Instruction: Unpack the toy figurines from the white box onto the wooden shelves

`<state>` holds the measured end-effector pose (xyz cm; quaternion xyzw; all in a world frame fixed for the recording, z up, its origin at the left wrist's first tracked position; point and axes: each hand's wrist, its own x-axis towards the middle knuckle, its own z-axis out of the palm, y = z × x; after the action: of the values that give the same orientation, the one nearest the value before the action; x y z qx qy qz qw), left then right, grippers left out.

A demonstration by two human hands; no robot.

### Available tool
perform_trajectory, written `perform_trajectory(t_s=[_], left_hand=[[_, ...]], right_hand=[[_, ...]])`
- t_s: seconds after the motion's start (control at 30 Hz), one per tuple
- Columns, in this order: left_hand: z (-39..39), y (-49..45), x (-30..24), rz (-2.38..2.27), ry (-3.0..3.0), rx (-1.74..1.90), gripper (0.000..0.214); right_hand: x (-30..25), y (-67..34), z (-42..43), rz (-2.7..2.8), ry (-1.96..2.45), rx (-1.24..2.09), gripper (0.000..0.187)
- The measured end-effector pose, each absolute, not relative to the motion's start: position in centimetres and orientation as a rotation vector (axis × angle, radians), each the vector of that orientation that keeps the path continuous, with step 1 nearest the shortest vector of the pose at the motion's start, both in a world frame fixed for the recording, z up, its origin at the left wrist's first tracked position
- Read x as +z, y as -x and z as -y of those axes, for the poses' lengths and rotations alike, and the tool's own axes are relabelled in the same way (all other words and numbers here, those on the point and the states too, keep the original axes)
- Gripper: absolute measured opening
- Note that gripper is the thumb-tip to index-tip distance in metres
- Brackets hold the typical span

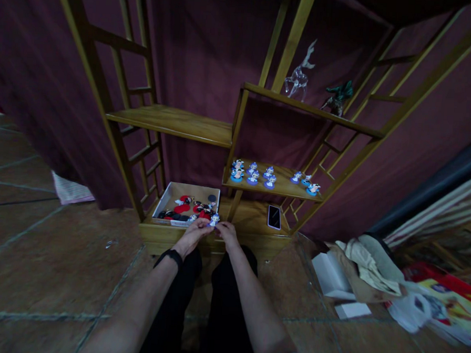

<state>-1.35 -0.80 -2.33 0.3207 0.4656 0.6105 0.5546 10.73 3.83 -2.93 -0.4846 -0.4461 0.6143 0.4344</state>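
A small purple-and-white figurine (214, 219) stands upright between my two hands, just in front of the lower shelf. My left hand (193, 235), with a black band on the wrist, pinches its base from the left. From the right, the fingers of my right hand (227, 233) close at the edge of the same base; the exact contact is too small to make out. Right behind my left hand is an open cardboard box (166, 198) with red and black discs and other figurines in it. Several similar figurines (270, 181) stand in groups on the shelf above.
A phone (274, 217) lies on the lower shelf (249, 219) to the right. A clear glass deer (299, 77) and a dark green figure (337, 97) stand higher up. White boxes (333, 276), cloth and plastic bags (412, 309) lie on the floor at right.
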Motion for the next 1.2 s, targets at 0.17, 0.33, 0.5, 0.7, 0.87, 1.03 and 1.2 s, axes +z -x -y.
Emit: perform_trajectory(t_s=[0.17, 0.33, 0.5, 0.7, 0.87, 1.03, 1.2], left_hand=[[0.8, 1.4, -2.4, -1.082, -0.743, 1.442, 0.036], [0.6, 1.6, -2.7, -1.078, -0.664, 1.446, 0.035], [0.5, 1.8, -2.6, -1.078, -0.597, 1.426, 0.031], [0.8, 1.7, -1.9, -1.050, -0.527, 1.411, 0.020], [0.9, 1.8, -1.6, -1.003, -0.474, 1.414, 0.014], [1.0, 1.8, -1.2, -0.963, -0.427, 1.386, 0.013], [0.8, 2.0, -1.4, -0.935, -0.372, 1.342, 0.012]], right_hand=[[-2.1, -10.9, -3.3, 1.061, 1.198, 1.573, 0.017], [-1.6, -10.8, -3.1, 0.956, 1.154, 1.645, 0.015], [-1.6, -10.8, -3.1, 0.955, 1.151, 1.631, 0.016], [-2.1, -10.8, -3.2, 0.985, 1.132, 1.651, 0.018], [-2.3, -10.8, -3.3, 0.974, 1.086, 1.647, 0.019], [-1.8, -10.9, -3.2, 0.972, 1.084, 1.601, 0.025], [-1.5, -10.9, -3.0, 1.004, 1.051, 1.573, 0.032]])
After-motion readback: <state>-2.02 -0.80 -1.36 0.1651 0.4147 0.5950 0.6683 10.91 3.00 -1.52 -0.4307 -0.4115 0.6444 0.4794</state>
